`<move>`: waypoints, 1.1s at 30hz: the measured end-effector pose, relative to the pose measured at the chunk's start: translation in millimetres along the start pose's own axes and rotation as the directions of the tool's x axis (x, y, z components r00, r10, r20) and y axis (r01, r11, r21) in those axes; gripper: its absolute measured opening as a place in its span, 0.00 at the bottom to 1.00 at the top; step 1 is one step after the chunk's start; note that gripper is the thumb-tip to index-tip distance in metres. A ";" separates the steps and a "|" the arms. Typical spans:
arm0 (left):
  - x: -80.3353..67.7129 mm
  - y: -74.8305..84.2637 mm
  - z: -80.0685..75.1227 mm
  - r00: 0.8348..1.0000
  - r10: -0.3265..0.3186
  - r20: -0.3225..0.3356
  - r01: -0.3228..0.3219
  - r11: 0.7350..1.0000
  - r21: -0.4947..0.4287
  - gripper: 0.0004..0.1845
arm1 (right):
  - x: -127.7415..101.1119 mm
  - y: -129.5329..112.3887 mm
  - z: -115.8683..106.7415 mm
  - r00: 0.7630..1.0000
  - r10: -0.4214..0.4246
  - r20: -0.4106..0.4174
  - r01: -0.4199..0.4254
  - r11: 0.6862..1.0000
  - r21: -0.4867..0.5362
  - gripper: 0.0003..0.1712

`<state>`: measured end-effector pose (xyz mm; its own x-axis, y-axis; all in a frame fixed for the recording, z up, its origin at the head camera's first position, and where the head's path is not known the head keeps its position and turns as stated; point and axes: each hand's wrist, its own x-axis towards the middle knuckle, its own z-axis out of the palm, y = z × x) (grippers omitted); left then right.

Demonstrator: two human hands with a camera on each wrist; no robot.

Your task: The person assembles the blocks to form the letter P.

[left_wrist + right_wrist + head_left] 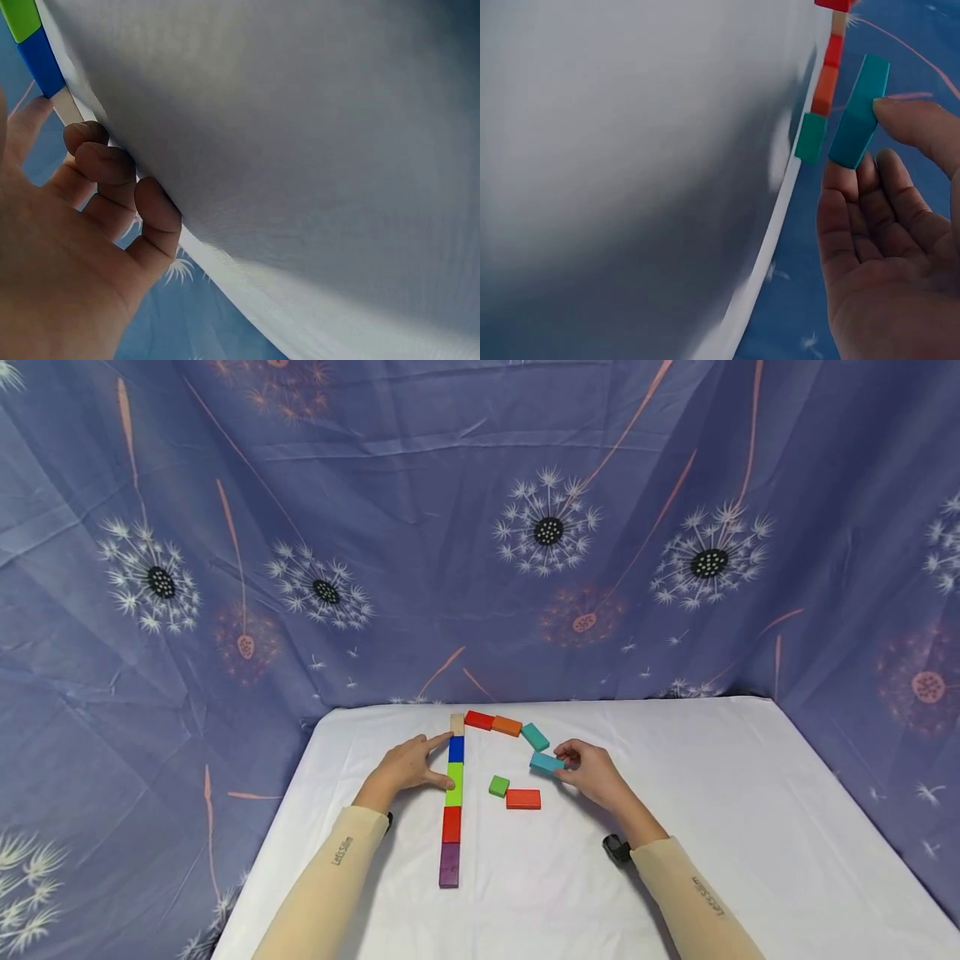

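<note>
A straight column of blocks lies on the table: a natural-wood block [457, 724] at the far end, then a blue block [456, 749], a lime green block [454, 783], a red block [452, 824] and a purple block [448, 865]. My left hand [408, 766] rests beside it, index fingertip at the wood and blue blocks, thumb on the lime green one; its other fingers are bent. Between thumb and fingers my right hand [595, 774] pinches a light blue block [859, 112]. From the column's far end a red block [478, 720], an orange block [507, 726] and a teal block [535, 737] curve rightward.
A small green block [498, 786] and another red block [522, 799] lie inside the curve, close together. White cloth covers the table [750, 827]. A blue dandelion-print curtain [450, 543] hangs behind and at both sides.
</note>
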<state>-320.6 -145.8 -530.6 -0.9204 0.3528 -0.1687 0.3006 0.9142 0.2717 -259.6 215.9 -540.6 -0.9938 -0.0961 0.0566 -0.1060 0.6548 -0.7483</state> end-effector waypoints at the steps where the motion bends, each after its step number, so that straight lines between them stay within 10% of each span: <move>1: -0.2 -0.2 -0.2 1.000 0.001 -0.002 -0.001 1.000 -0.002 0.60 | 4.0 -0.5 1.9 1.000 -0.010 0.007 0.010 1.000 -0.006 0.19; 24: -5.3 -4.0 0.2 1.000 0.014 -0.021 -0.015 0.996 -0.093 0.56 | 36.2 -12.3 23.6 0.999 -0.010 0.052 0.015 0.996 -0.089 0.19; 33: -17.7 -0.6 1.4 0.994 0.097 -0.048 -0.108 0.900 -0.422 0.37 | 29.3 -5.6 14.8 0.994 0.094 0.051 -0.088 0.988 -0.124 0.17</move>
<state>-304.1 -152.3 -529.0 -0.8978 0.4297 -0.0963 0.2642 0.7006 0.6629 -287.6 198.3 -544.6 -0.9962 -0.0722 -0.0483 -0.0221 0.7483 -0.6630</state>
